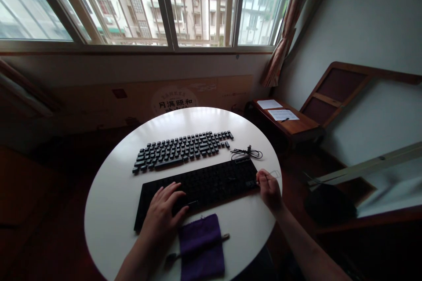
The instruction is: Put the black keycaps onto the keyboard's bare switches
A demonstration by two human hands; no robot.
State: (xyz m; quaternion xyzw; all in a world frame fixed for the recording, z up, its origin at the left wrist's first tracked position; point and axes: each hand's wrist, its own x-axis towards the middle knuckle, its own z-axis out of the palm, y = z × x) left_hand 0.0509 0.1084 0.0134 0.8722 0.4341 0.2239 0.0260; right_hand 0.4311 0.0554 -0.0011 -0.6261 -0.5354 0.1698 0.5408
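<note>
A black keyboard (211, 184) lies on the round white table, most of its keycaps off. My left hand (166, 205) rests on its left part, fingers spread and lying flat. At the keyboard's right end, my right hand (268, 188) is closed in a pinch on a thin wire keycap puller (275, 174), whose wire loops stick out beyond the fingers. A few keycaps (251, 183) appear to sit on the keyboard beside that hand. Behind the keyboard, the loose black keycaps (181, 150) are laid out in keyboard order.
A coiled black cable (247, 153) lies behind the keyboard's right end. In front are a folded purple cloth (202, 250) and a thin brush-like tool (171, 258). The white table (112, 193) has a rounded edge. A wooden chair (306, 125) holding papers stands at right.
</note>
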